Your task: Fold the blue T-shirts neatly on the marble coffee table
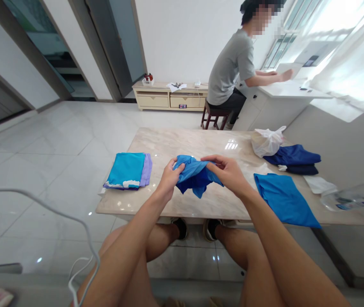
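Note:
A piece of blue cloth [192, 172], bunched and partly folded, hangs between my two hands above the marble-topped table. Its darker blue inside shows below the lighter fold. My left hand [170, 175] pinches the left end between thumb and fingers. At the other end my right hand [225, 171] grips the cloth, fingers along the top edge and thumb in front. To the left lies a folded stack of turquoise and purple cloth [126, 169]. A flat blue cloth [286, 198] lies to the right, one corner over the table's front edge.
On the table's [182, 143] right side are a white plastic bag [268, 140], dark blue folded cloth [293, 155] and a clear bottle [354, 196]. A white cable [41, 200] loops at left. Beyond, a person [233, 64] sits on a stool [215, 114] near a low cabinet [152, 100].

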{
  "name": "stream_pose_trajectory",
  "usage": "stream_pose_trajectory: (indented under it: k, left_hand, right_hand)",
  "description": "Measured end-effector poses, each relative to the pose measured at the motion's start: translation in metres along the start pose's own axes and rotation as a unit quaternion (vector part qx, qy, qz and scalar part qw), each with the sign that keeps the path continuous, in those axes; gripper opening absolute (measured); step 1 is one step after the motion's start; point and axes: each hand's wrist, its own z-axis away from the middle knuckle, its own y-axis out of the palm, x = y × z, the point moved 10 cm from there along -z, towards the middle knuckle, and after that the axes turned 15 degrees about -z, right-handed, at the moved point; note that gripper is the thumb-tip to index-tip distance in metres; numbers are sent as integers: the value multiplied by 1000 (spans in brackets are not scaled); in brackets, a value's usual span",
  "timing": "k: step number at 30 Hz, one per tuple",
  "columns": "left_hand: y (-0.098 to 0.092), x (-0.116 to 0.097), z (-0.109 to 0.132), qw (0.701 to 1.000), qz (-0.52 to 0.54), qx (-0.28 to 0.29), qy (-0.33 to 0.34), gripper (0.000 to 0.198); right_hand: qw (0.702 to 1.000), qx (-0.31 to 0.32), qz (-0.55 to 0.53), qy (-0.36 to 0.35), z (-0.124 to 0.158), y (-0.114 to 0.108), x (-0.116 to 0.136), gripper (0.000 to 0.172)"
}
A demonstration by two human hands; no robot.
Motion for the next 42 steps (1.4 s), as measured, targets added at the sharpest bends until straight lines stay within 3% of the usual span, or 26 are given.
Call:
stream_pose_trajectory:
  k: [4,9,12,17,21,23,28,31,33,36,39,42]
  left_hand:
    - [-12,5,-4,999,18,-28,-19,40]
    - [-7,6,-2,998,55,-14,-30,46]
    - [-4,5,-1,996,84,-13,-33,42]
    - [2,1,3,992,121,0,-22,45]
    - [18,-9,9,991,116,70,5,54]
    - [23,-15,11,992,88,88,25,55]
    - [9,-25,6,994,-68,36,81,53]
    - [0,-19,1,984,-160,20,74,51]
    - [2,-13,1,972,-220,48,70,51]
    - [15,-8,6,945,-284,138,79,51]
    - [30,-8,20,911,-322,245,83,49]
    - [41,-7,40,864,-349,358,63,61]
  right_hand:
    - [989,-113,-92,-6,-6,-33,-10,43]
    - [984,-172,-37,-16,-6,-58,-18,44]
    - [988,-138,63,-41,-6,-49,-15,42]
    - [983,-32,161,-79,-5,-5,-18,35]
    - [980,27,185,-68,-4,19,-25,55]
    - [974,45,214,-56,-3,22,-27,58]
    - [938,86,335,-5,0,13,-33,11]
    - [931,49,361,5,-2,-6,-26,17]
    - [934,-5,356,-4,-5,-23,-16,22]
    - [947,-87,310,-15,-6,-49,-3,26]
    - [964,-111,240,-1,-4,-63,-2,27]
    - [978,-139,155,20,0,-75,-7,37]
